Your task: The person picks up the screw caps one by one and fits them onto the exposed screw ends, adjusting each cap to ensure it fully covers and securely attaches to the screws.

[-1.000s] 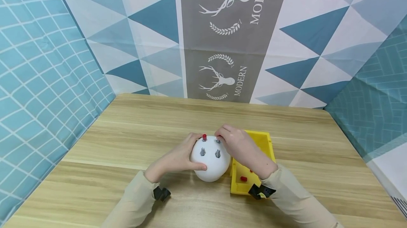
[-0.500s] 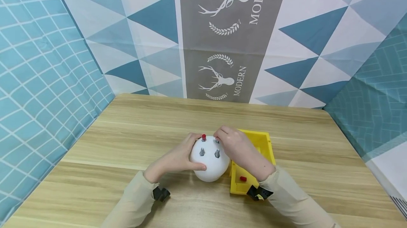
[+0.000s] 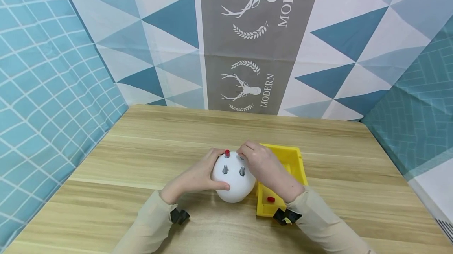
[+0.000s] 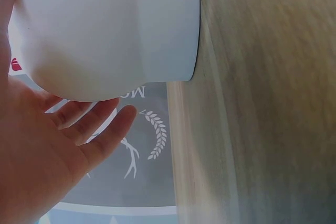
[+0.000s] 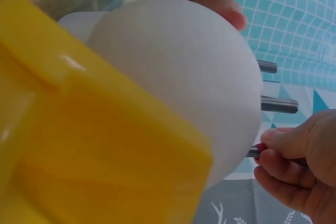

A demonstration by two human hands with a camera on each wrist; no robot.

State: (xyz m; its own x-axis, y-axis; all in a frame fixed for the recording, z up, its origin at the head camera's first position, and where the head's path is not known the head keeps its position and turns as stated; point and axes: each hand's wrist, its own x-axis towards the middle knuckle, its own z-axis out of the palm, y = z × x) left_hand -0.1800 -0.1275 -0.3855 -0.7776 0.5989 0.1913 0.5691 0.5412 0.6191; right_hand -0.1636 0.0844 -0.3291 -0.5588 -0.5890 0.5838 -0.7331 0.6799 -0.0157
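A white ball-like body point(image 3: 234, 193) with upright metal posts on top stands on the table. Around its left side my left hand point(image 3: 199, 173) holds it, thumb on the near face, fingers round the far side. One far post carries a red cap point(image 3: 227, 153). At the other far post, my right hand point(image 3: 265, 165) pinches a second red cap point(image 5: 258, 149) between thumb and fingers, on the tip of that post. Two nearer posts point(image 3: 225, 169) are bare metal. The right wrist view shows bare posts point(image 5: 280, 104) beside the pinched cap.
Right of the white body and close to it is a yellow tray point(image 3: 301, 163), partly under my right forearm. A loose red cap point(image 3: 271, 199) lies inside. The wooden table point(image 3: 159, 140) meets a patterned cloth backdrop point(image 3: 240, 69) at its far edge.
My right hand has shifted and turned slightly at the same post, its wrist moving a little left. My left hand and the white body stay in place.
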